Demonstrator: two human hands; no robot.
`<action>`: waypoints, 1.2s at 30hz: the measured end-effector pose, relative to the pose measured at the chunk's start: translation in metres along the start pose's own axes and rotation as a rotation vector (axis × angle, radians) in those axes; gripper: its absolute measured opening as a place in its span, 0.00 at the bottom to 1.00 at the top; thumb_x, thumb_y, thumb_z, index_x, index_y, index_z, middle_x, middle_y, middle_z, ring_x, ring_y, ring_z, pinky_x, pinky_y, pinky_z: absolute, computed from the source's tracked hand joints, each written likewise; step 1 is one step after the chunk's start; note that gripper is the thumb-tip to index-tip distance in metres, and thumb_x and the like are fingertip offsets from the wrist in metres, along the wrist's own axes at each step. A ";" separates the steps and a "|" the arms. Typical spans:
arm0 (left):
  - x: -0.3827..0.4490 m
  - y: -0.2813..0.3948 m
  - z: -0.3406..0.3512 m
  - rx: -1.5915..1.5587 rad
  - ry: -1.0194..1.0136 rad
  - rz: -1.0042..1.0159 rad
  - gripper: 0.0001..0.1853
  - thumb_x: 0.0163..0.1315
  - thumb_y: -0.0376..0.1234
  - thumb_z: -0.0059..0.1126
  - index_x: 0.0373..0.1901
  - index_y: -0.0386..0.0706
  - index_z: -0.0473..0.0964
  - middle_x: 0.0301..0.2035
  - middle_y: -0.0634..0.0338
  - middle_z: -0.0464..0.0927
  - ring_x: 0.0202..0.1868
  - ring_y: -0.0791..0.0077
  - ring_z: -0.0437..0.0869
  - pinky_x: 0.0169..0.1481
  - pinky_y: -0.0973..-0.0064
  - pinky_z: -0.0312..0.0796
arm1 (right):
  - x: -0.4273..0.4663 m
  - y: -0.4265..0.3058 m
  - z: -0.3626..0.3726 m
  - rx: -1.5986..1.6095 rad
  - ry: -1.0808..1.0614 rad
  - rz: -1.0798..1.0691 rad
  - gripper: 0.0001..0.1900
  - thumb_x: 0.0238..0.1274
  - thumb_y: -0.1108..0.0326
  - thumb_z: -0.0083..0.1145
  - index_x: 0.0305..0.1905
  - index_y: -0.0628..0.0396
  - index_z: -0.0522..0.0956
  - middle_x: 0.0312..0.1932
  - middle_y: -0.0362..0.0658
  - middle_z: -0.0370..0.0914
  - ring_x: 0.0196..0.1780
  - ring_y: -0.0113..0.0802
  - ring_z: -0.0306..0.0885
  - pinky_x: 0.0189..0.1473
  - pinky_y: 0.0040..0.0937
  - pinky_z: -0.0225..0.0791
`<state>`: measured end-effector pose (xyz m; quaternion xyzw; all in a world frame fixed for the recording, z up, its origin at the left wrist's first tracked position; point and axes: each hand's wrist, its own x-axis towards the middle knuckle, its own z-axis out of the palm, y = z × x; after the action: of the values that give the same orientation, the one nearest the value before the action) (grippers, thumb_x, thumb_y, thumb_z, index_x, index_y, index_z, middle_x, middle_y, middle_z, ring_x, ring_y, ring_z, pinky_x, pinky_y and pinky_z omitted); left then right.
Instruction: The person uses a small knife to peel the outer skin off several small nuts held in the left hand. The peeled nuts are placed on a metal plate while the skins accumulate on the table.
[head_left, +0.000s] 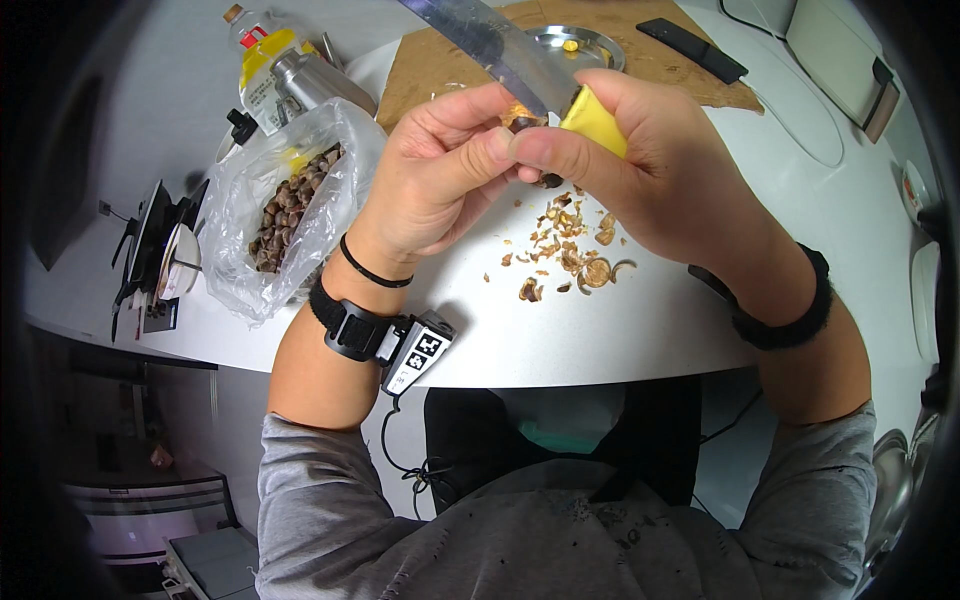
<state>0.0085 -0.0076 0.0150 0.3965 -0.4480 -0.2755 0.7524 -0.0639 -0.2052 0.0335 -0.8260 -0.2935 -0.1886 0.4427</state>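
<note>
My left hand (442, 165) pinches a small brown chestnut-like nut (520, 118), part of its orange-brown inside showing. In my right hand (652, 150) is the yellow handle (596, 124) of a wide-bladed knife (510, 56). Its steel blade points up and to the left, the part near the handle close beside the nut. The two thumbs meet at the nut and partly hide it. Below the hands, broken brown shell pieces (568, 255) lie scattered on the white table (637, 330). Many whole dark nuts (289, 214) fill a clear plastic bag (225, 262) at the left.
Behind the hands, a round metal plate (619, 56) with yellow pieces (570, 46) rests on a brown board (420, 67). A black phone (694, 50) with a white cable lies at the board's right. A steel bottle (319, 82) and yellow-white packet (259, 86) stand beyond the bag.
</note>
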 end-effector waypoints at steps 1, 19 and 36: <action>0.000 0.000 0.001 0.002 -0.013 0.021 0.19 0.68 0.27 0.55 0.60 0.34 0.71 0.44 0.55 0.81 0.41 0.74 0.80 0.50 0.77 0.75 | 0.000 -0.001 0.000 -0.003 -0.008 0.007 0.14 0.67 0.59 0.60 0.41 0.62 0.78 0.29 0.38 0.81 0.29 0.20 0.75 0.31 0.19 0.67; 0.003 -0.002 0.010 0.211 0.250 0.086 0.16 0.63 0.24 0.60 0.53 0.34 0.75 0.40 0.55 0.82 0.36 0.73 0.82 0.46 0.76 0.77 | 0.003 0.000 -0.002 0.025 0.067 0.072 0.14 0.70 0.61 0.55 0.39 0.63 0.80 0.26 0.33 0.74 0.29 0.16 0.65 0.30 0.19 0.60; 0.004 0.001 -0.009 -0.032 0.199 0.005 0.18 0.70 0.34 0.54 0.59 0.37 0.73 0.42 0.58 0.78 0.44 0.74 0.77 0.51 0.75 0.72 | 0.011 0.016 -0.023 0.154 -0.072 0.380 0.15 0.69 0.55 0.56 0.41 0.58 0.79 0.19 0.28 0.66 0.23 0.14 0.60 0.23 0.17 0.54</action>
<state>0.0180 -0.0075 0.0149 0.4088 -0.3673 -0.2401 0.8002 -0.0460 -0.2285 0.0425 -0.8364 -0.1618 -0.0488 0.5214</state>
